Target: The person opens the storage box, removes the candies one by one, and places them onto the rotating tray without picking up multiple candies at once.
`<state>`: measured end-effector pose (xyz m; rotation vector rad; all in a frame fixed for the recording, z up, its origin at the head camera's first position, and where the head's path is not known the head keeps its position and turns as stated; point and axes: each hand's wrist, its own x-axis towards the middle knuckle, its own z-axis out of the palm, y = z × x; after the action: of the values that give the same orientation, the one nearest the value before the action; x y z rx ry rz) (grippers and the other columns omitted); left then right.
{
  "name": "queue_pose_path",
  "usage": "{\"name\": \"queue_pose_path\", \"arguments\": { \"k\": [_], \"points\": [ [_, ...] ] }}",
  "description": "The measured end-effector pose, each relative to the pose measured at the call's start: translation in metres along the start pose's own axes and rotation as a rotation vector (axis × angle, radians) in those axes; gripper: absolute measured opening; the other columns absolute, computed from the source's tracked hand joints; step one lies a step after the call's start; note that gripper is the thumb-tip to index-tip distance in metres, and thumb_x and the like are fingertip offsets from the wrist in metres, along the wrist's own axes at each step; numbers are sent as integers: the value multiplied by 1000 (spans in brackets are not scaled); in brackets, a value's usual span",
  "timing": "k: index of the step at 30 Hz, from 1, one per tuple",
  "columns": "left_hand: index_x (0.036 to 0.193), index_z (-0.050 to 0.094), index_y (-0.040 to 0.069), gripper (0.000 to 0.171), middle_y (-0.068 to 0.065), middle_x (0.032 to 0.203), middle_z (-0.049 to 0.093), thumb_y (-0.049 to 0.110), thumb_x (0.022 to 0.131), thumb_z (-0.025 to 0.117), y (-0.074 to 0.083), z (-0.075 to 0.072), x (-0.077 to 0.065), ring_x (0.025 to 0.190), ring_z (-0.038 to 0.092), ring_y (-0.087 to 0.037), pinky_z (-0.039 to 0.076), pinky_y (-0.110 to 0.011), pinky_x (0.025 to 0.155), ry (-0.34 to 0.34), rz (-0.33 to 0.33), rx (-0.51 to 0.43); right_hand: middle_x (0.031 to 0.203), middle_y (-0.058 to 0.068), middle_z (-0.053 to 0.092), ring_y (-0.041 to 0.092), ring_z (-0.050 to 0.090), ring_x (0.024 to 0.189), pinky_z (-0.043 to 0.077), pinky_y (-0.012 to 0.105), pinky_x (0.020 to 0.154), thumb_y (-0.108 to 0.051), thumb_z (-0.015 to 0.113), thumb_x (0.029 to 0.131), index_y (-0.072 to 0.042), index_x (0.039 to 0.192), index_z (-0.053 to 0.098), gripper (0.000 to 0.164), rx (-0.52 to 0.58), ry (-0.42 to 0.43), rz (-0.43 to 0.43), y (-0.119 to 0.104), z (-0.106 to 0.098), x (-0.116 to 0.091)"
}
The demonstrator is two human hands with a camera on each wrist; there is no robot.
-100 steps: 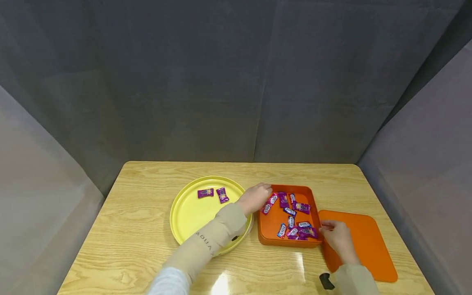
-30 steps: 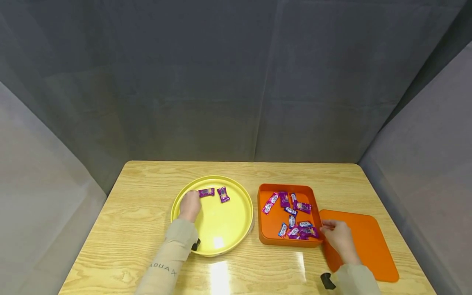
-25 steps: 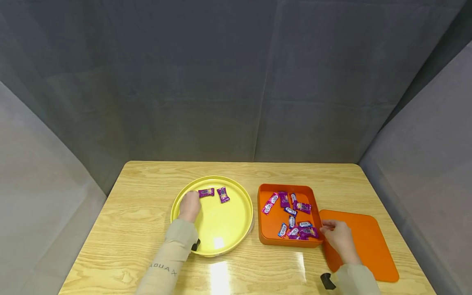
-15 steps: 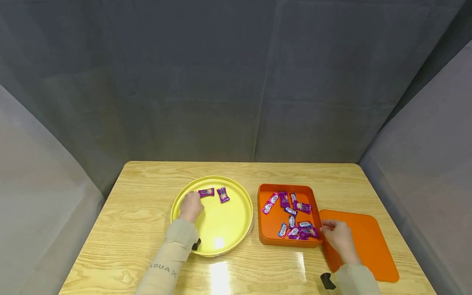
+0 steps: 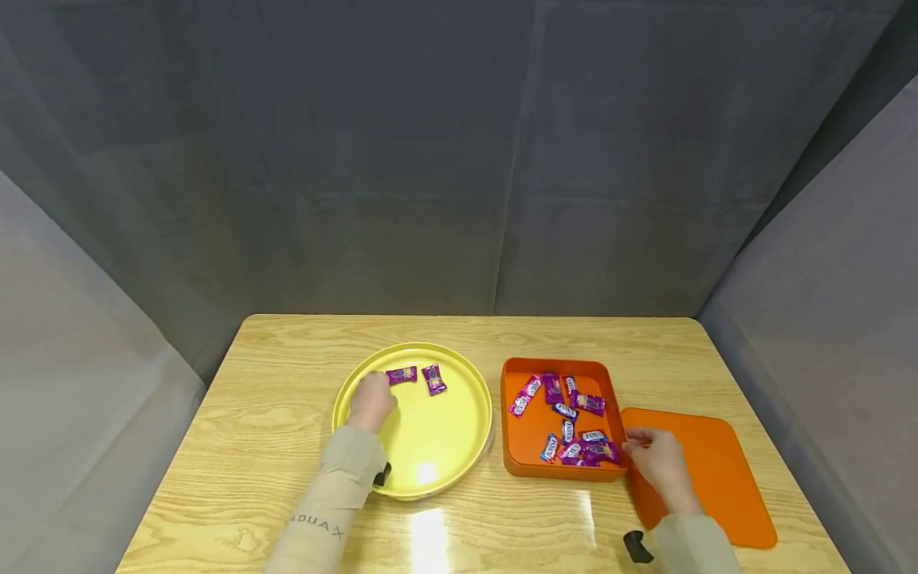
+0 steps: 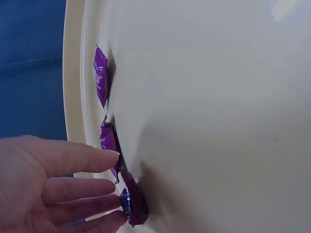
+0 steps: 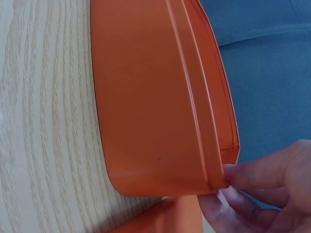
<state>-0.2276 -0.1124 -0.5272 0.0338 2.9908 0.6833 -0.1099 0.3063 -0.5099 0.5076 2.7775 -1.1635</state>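
My left hand (image 5: 371,402) is over the left part of a round yellow tray (image 5: 433,438). In the left wrist view its fairly straight fingertips touch a purple wrapped candy (image 6: 137,201), and its thumb is by a second purple candy (image 6: 109,138). A third purple candy (image 6: 100,77) lies further along the tray's edge. From the head view my hand hides the candy at its fingertips. My right hand (image 5: 656,462) pinches the rim at the near right corner of an orange box (image 5: 562,472), thumb inside and fingers outside. Several small wrapped candies (image 5: 550,448) lie scattered in the box.
An orange lid (image 5: 717,486) lies flat right of the box, partly under my right forearm. The wooden table (image 5: 251,446) ends at a dark cloth backdrop (image 5: 459,199). Pale cloth panels stand at both sides.
Earlier my left hand was at the box's left side; it has moved left onto the tray, where it has stayed nearly still for the last second. My right hand keeps its place.
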Motion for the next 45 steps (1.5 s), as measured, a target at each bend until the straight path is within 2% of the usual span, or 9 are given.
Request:
{"name": "queue_pose_path", "arguments": {
  "k": [3, 6, 9, 11, 14, 19, 25, 36, 45],
  "points": [
    [74, 60, -6, 4, -14, 71, 58, -6, 70, 59, 2, -2, 0, 56, 51, -20, 45, -30, 48, -12, -19, -44, 90, 25, 62, 30, 60, 78, 54, 34, 65, -1, 57, 84, 15, 107, 57, 28, -2, 1, 6, 0, 0, 0],
    [91, 64, -6, 18, -16, 83, 62, 2, 75, 62, 6, -7, -1, 66, 57, -24, 48, -31, 52, -4, 5, -44, 89, 25, 63, 30, 60, 78, 54, 35, 65, 0, 58, 84, 15, 107, 57, 28, -1, 2, 7, 0, 1, 0],
    [121, 55, -2, 48, -22, 117, 56, 16, 78, 67, 13, -13, -3, 102, 55, -35, 50, -42, 79, -4, 52, 7, 89, 25, 62, 30, 59, 77, 53, 35, 65, 0, 58, 84, 16, 107, 57, 28, 2, 1, 7, 0, 0, 0],
    [135, 43, 3, 65, -23, 135, 42, 27, 80, 68, 19, -17, -3, 122, 40, -41, 38, -51, 96, -19, 80, 50, 90, 25, 62, 30, 59, 78, 54, 35, 65, 1, 57, 84, 16, 108, 57, 28, 3, -2, 16, 0, 1, 0],
    [142, 31, 9, 76, -20, 146, 25, 38, 81, 66, 28, -19, -1, 134, 20, -40, 17, -55, 107, -45, 115, 69, 91, 25, 62, 29, 59, 78, 54, 35, 67, 1, 57, 84, 15, 109, 56, 28, 4, -4, 28, 0, 1, 0],
    [146, 22, 16, 83, -17, 150, 14, 49, 81, 61, 45, -18, 3, 138, 6, -36, 3, -55, 109, -40, 191, 83, 91, 26, 62, 30, 60, 79, 54, 35, 67, 1, 57, 84, 15, 108, 56, 28, 0, 1, 18, -1, 1, 0],
    [147, 19, 21, 83, -14, 151, 11, 55, 81, 57, 74, -13, 8, 138, 4, -34, 1, -54, 109, -44, 250, 123, 92, 27, 61, 32, 59, 80, 54, 38, 70, 1, 56, 84, 16, 109, 56, 29, 0, -4, 11, -1, 1, -1],
    [147, 18, 25, 81, -10, 152, 11, 60, 82, 51, 131, 7, 15, 139, 8, -31, 6, -53, 109, -88, 344, 197, 91, 26, 62, 31, 59, 78, 54, 36, 67, 0, 57, 84, 15, 108, 57, 28, -14, 17, 1, 0, 1, -2],
    [145, 26, 24, 76, -8, 151, 18, 57, 82, 53, 175, 25, 10, 138, 15, -29, 12, -49, 110, -129, 399, 222, 91, 24, 62, 29, 59, 78, 53, 40, 70, 1, 56, 84, 14, 109, 57, 28, -2, 8, 39, 0, 2, -1]
  ]
}}
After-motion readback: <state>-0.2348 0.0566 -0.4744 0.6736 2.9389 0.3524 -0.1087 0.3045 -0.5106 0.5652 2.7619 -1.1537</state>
